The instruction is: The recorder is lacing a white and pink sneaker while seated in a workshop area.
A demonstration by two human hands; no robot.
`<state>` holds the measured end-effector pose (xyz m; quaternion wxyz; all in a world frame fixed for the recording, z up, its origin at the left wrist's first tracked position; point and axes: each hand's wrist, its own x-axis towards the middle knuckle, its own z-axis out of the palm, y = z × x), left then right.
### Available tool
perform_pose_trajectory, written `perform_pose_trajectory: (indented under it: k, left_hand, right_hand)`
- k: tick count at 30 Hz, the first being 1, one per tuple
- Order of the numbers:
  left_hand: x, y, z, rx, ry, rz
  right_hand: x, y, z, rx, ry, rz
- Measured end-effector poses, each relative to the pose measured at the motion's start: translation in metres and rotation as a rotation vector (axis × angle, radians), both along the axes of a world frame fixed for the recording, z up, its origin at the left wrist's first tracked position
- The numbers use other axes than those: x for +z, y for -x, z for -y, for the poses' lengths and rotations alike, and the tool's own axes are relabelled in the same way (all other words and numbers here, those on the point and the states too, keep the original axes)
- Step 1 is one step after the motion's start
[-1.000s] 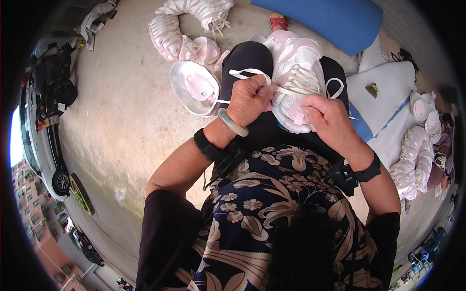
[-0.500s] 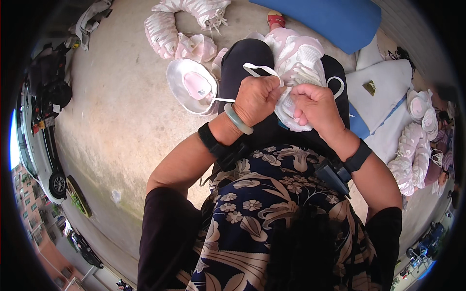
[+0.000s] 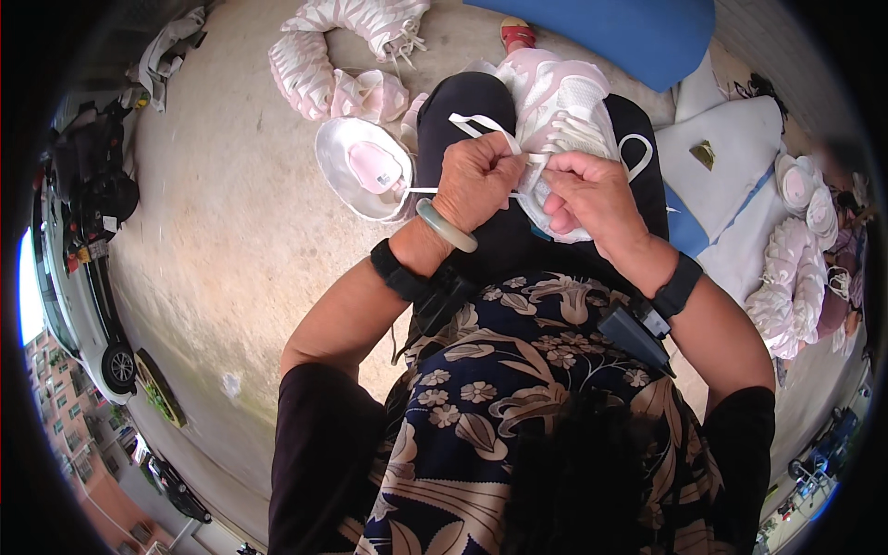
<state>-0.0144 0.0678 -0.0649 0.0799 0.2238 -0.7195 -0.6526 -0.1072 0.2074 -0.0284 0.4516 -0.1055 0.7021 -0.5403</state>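
A white and pink sneaker upper [image 3: 562, 97] lies across my lap, with white lacing down its middle. My left hand [image 3: 476, 183] is closed on a white shoelace [image 3: 474, 120], which loops up above the knuckles. Just to its right, my right hand [image 3: 597, 202] pinches the lace near the opening of the upper, its lower fingers curled loosely. A short stretch of lace spans the gap between the two hands. Another white lace loop [image 3: 637, 153] stands out past my right fingers. The exact fingertip grip is partly hidden.
Left of my knee, a white tub-like piece [image 3: 335, 190] has a pink shoe part inside. A curved row of similar uppers [image 3: 301, 69] lies beyond it. More uppers [image 3: 791, 277] are heaped at the right, near white sheets [image 3: 721, 176] and a blue sheet [image 3: 629, 37].
My left hand has drawn slightly left, away from the right hand, and lace now shows between them. The right hand's fingers have shifted a little.
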Motion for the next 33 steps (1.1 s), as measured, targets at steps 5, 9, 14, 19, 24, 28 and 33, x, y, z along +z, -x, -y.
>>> perform_pose_trajectory:
  k: [5,9,14,19,24,28,33]
  left_hand:
    - [-0.008,0.002,-0.010,0.001,0.449,-0.265]
    - [-0.003,0.001,-0.012,0.018,0.363,-0.196]
    - [-0.004,0.000,-0.016,0.033,0.427,-0.210]
    - [-0.006,-0.001,-0.019,0.093,0.352,-0.121]
    - [0.000,0.006,-0.019,0.138,0.103,-0.161]
    - [0.013,0.010,-0.018,0.178,-0.263,-0.139]
    - [0.013,0.009,0.009,0.263,-0.297,-0.105]
  right_hand:
    - [0.000,-0.003,0.002,-0.042,0.003,0.011]
    - [-0.008,-0.003,-0.002,-0.026,0.068,0.014]
    - [-0.015,-0.003,0.006,0.043,-0.046,-0.045]
    - [-0.037,-0.009,0.009,0.154,-0.041,-0.698]
    - [-0.032,0.002,0.009,0.293,-0.077,-0.936]
    - [-0.009,0.014,0.004,0.492,-0.192,-0.795]
    - [-0.004,0.032,-0.048,0.627,0.084,-0.884]
